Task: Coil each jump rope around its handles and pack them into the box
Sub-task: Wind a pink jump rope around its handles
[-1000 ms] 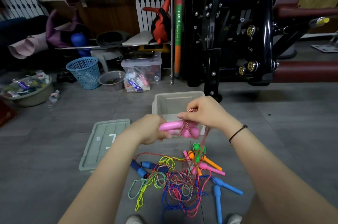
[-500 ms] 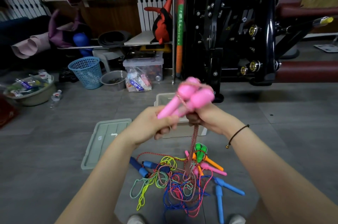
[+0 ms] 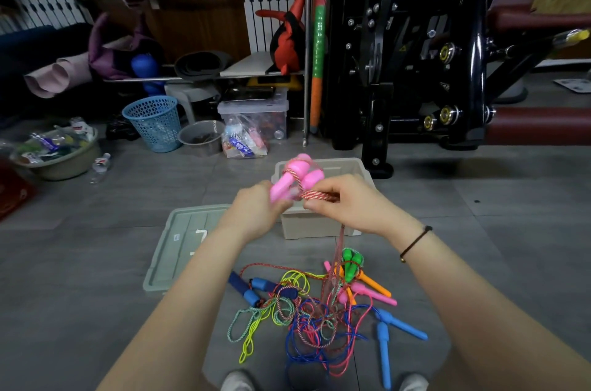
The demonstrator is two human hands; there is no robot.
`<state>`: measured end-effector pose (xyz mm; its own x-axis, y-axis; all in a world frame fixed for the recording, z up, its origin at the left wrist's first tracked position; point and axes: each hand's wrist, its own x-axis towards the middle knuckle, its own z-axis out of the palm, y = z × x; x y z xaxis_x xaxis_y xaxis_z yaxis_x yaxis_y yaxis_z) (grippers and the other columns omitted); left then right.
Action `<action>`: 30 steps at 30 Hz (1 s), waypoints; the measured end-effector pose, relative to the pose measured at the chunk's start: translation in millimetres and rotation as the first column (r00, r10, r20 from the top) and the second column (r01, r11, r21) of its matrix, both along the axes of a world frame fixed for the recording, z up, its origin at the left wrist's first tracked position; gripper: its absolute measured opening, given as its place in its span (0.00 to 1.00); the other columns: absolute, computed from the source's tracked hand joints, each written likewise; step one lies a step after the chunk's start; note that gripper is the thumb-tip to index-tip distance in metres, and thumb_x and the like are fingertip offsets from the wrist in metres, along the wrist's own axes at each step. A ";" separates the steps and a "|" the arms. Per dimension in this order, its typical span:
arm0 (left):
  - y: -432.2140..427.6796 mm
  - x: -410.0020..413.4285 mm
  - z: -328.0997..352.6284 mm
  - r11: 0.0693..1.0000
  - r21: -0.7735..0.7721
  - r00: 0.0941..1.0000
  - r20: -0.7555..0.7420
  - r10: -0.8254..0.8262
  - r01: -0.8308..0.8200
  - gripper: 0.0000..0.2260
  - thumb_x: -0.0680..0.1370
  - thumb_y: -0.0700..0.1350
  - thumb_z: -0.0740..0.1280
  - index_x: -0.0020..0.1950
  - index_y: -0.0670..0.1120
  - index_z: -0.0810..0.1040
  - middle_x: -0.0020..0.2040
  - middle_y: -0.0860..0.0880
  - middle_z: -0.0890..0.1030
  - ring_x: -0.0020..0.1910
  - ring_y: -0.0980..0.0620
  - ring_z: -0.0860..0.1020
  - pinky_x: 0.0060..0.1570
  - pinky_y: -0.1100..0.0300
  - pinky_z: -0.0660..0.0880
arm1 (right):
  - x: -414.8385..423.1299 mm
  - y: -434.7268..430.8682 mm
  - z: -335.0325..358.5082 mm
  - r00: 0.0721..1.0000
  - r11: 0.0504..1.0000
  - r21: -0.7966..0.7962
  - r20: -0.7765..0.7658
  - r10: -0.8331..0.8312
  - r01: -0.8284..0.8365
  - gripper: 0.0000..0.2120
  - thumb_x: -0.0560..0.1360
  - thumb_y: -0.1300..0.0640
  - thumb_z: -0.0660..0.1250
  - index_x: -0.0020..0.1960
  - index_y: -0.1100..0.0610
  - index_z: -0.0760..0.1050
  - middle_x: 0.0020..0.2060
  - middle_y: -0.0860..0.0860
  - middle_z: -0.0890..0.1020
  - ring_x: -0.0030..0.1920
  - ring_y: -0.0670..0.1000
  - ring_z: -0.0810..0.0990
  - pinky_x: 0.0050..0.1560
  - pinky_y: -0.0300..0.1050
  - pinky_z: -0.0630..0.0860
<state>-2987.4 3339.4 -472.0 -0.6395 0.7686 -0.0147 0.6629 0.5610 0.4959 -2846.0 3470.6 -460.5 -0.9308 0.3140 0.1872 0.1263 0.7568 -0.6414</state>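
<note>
Near the open box (image 3: pixel 316 227), the left hand (image 3: pixel 256 211) grips the paired pink handles (image 3: pixel 295 178), tilted up and away. Just right of them the right hand (image 3: pixel 348 205) pinches the red-and-white rope (image 3: pixel 318 196), nearer the next wrap; its tail drops to the tangled pile (image 3: pixel 316 323) on the near floor (image 3: pixel 96 262). The left palm is hidden, and the hanging strand blurs.

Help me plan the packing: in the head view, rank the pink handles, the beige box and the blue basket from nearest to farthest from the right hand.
From the right hand, pinching the rope:
1. pink handles, just left of its fingers, gripped by the left hand.
2. beige box, on the floor just behind it.
3. blue basket, far back on the left.
</note>
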 end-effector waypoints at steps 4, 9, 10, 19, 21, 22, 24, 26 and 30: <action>6.6 14.3 -4.9 0.956 -0.147 0.967 0.019 -0.254 0.254 0.13 0.76 0.55 0.67 0.54 0.51 0.69 0.49 0.46 0.79 0.43 0.47 0.75 0.43 0.56 0.71 | 3.9 12.7 -1.7 0.998 0.990 0.125 0.005 -0.070 0.068 0.06 0.73 0.46 0.67 0.42 0.48 0.78 0.37 0.46 0.82 0.37 0.43 0.78 0.42 0.46 0.75; 0.7 16.8 3.8 0.858 -0.121 0.860 0.187 -0.475 0.500 0.09 0.71 0.49 0.74 0.45 0.52 0.76 0.39 0.52 0.82 0.37 0.57 0.77 0.40 0.62 0.72 | 17.9 27.1 -0.1 0.994 0.998 0.021 0.097 -0.054 0.052 0.07 0.69 0.48 0.74 0.39 0.51 0.80 0.35 0.47 0.81 0.35 0.40 0.75 0.42 0.40 0.73; -1.6 17.3 7.0 0.842 -0.091 0.834 0.230 -0.502 0.532 0.08 0.70 0.48 0.75 0.45 0.53 0.77 0.39 0.52 0.81 0.36 0.58 0.76 0.38 0.64 0.70 | 20.2 28.9 -1.4 0.992 0.998 -0.056 0.121 -0.031 0.038 0.06 0.69 0.50 0.74 0.39 0.52 0.81 0.36 0.49 0.83 0.35 0.40 0.75 0.42 0.39 0.73; -10.3 24.9 17.4 0.888 0.384 0.562 0.689 -0.458 0.253 0.07 0.77 0.50 0.63 0.47 0.47 0.69 0.28 0.46 0.75 0.22 0.54 0.62 0.21 0.66 0.56 | 26.4 26.9 -4.6 0.987 0.826 -0.541 0.090 -0.133 0.161 0.15 0.78 0.71 0.57 0.38 0.56 0.71 0.27 0.49 0.74 0.27 0.45 0.71 0.28 0.39 0.69; -8.3 24.9 19.3 0.876 0.471 0.472 0.751 -0.462 0.107 0.05 0.74 0.47 0.58 0.46 0.47 0.64 0.28 0.43 0.75 0.21 0.55 0.60 0.20 0.67 0.54 | 25.1 22.8 -5.8 0.990 0.822 -0.552 0.064 -0.124 0.139 0.13 0.79 0.66 0.58 0.38 0.57 0.72 0.25 0.50 0.72 0.24 0.47 0.67 0.28 0.41 0.68; -7.9 25.0 19.8 0.856 0.516 0.443 0.758 -0.479 0.041 0.05 0.75 0.46 0.59 0.46 0.47 0.63 0.29 0.41 0.75 0.21 0.55 0.60 0.20 0.68 0.54 | 23.9 21.5 -6.4 0.990 0.808 -0.573 0.052 -0.129 0.136 0.12 0.80 0.61 0.59 0.38 0.58 0.74 0.23 0.50 0.72 0.22 0.47 0.67 0.26 0.40 0.68; -7.4 23.9 20.4 0.799 0.593 0.451 0.741 -0.497 -0.095 0.08 0.77 0.46 0.62 0.44 0.47 0.63 0.31 0.40 0.76 0.20 0.55 0.61 0.20 0.68 0.56 | 20.7 18.9 -4.1 0.989 0.768 -0.627 0.029 -0.146 0.132 0.13 0.79 0.54 0.61 0.41 0.59 0.76 0.23 0.50 0.73 0.20 0.46 0.68 0.25 0.40 0.70; -6.2 19.8 19.0 0.741 0.637 0.506 0.721 -0.474 -0.213 0.07 0.78 0.47 0.60 0.43 0.47 0.65 0.35 0.39 0.78 0.22 0.56 0.63 0.21 0.67 0.56 | 20.1 20.0 -2.7 0.988 0.742 -0.660 0.004 -0.151 0.117 0.12 0.79 0.53 0.62 0.43 0.60 0.77 0.24 0.51 0.76 0.21 0.47 0.71 0.25 0.40 0.72; -3.5 11.1 14.0 0.690 0.665 0.708 0.631 -0.316 -0.285 0.05 0.80 0.45 0.61 0.45 0.50 0.71 0.41 0.38 0.82 0.25 0.56 0.65 0.24 0.67 0.59 | 19.9 15.7 -1.9 0.996 0.712 -0.698 0.025 -0.084 0.077 0.07 0.79 0.57 0.63 0.49 0.59 0.78 0.32 0.53 0.83 0.25 0.48 0.78 0.28 0.38 0.76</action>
